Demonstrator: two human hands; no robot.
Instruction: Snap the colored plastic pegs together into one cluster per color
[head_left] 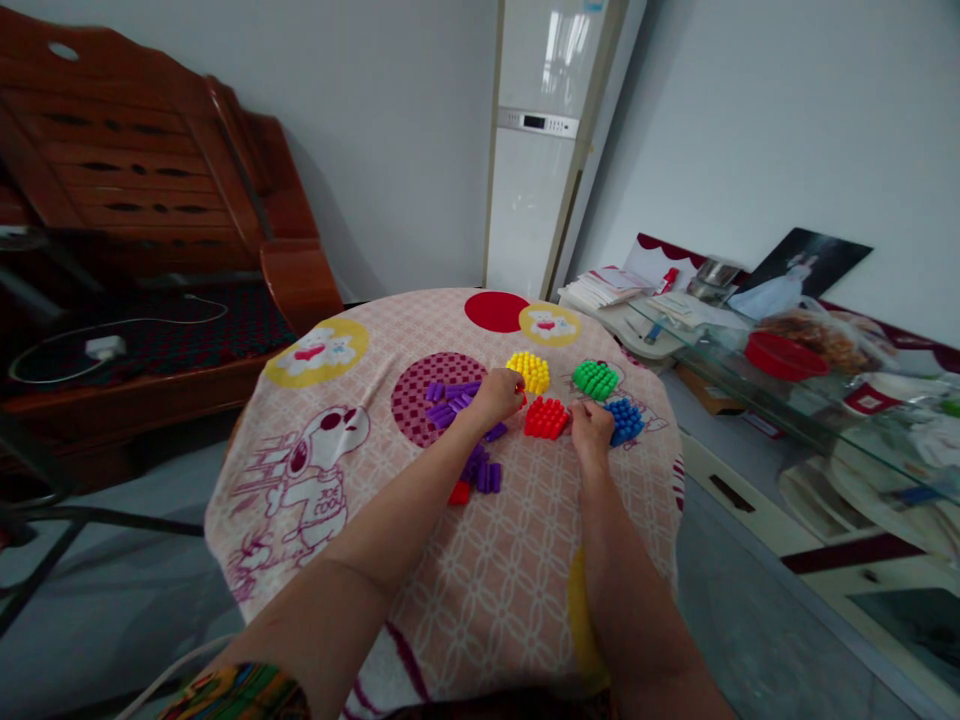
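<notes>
My left hand (498,396) is closed in a pinch, with a small red plastic piece (520,388) at its fingertips. It is just left of a block of red knobbed pieces (546,418). My right hand (592,430) has its fingers curled together at the right side of that red block; whatever they may hold is hidden. A blue knobbed cluster (625,421) lies close beside my right hand. Farther back are a yellow cluster (529,372) and a green cluster (595,379). Loose purple pieces (450,408) lie around and under my left forearm, with another red piece (459,492) near them.
The round table wears a pink patterned cloth (315,560). A wooden bench (135,180) stands at left, and a tall white air conditioner (532,190) behind. On the right, a glass-topped cabinet (750,390) carries papers, a red bowl (786,356) and a plastic bag.
</notes>
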